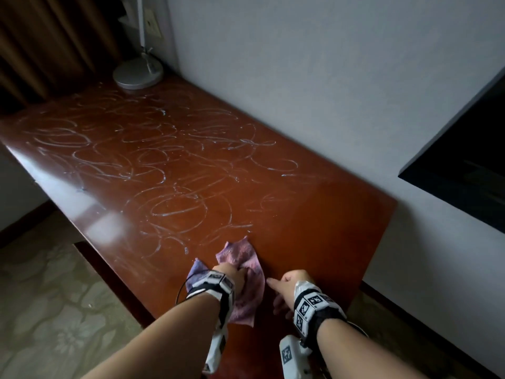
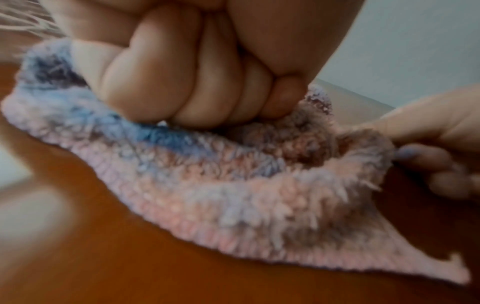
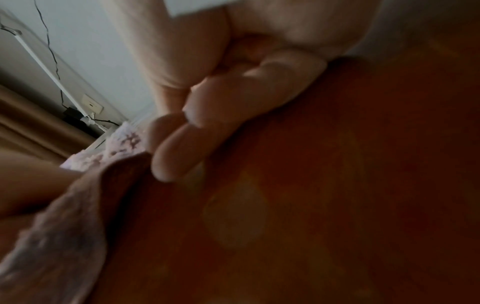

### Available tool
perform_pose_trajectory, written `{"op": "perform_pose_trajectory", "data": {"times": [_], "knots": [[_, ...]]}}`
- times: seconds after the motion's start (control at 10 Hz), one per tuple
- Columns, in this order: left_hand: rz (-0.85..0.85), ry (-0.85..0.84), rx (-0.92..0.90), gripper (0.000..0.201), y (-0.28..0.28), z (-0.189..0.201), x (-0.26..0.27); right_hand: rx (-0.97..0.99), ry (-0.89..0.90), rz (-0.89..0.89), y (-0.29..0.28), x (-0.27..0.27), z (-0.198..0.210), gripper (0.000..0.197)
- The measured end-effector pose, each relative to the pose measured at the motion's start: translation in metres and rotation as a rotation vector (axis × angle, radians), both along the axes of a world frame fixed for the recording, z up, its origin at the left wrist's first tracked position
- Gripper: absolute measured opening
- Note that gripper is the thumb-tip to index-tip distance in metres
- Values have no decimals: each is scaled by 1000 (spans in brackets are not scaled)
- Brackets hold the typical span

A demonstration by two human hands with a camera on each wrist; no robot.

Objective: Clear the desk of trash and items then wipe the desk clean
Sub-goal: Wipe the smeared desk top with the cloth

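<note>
A fluffy pink, purple and blue cloth [image 1: 240,255] lies bunched on the reddish-brown desk [image 1: 314,214] near its front end. My left hand [image 1: 231,277] sits on top of it. In the left wrist view the left hand [image 2: 197,82] has its fingers curled into the cloth [image 2: 207,185]. My right hand [image 1: 289,285] rests on the desk just right of the cloth, holding nothing, its index fingertip against the cloth's raised edge. Seen from the right wrist, its fingers [image 3: 176,160] are loosely bent beside the cloth [image 3: 64,216]. White swirled smears [image 1: 164,160] cover the desk's far and middle parts.
A grey round lamp base [image 1: 138,73] stands at the desk's far corner by the curtain. A dark flat screen [image 1: 464,160] hangs on the wall to the right. The wall runs along the desk's right side, and patterned carpet lies to the left.
</note>
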State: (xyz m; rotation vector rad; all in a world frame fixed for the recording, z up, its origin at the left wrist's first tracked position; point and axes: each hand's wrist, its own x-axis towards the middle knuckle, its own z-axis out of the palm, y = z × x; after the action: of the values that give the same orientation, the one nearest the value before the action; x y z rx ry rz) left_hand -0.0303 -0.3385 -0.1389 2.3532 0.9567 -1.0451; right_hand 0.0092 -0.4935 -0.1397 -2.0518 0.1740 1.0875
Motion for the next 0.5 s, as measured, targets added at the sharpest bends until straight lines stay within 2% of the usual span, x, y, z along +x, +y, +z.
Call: {"op": "perform_pose_trajectory", "data": {"times": [0.1, 0.2, 0.4, 0.5], "knots": [[26, -36, -37, 47, 0, -5, -10, -4, 4, 19, -1, 0, 1, 38], [28, -51, -38, 51, 5, -6, 7, -36, -4, 19, 1, 1, -2, 38], [248, -208, -193, 44, 12, 6, 63, -58, 23, 17, 1, 1, 3, 33], [51, -183, -82, 47, 14, 0, 65, -35, 18, 4, 0, 0, 5, 32]]}}
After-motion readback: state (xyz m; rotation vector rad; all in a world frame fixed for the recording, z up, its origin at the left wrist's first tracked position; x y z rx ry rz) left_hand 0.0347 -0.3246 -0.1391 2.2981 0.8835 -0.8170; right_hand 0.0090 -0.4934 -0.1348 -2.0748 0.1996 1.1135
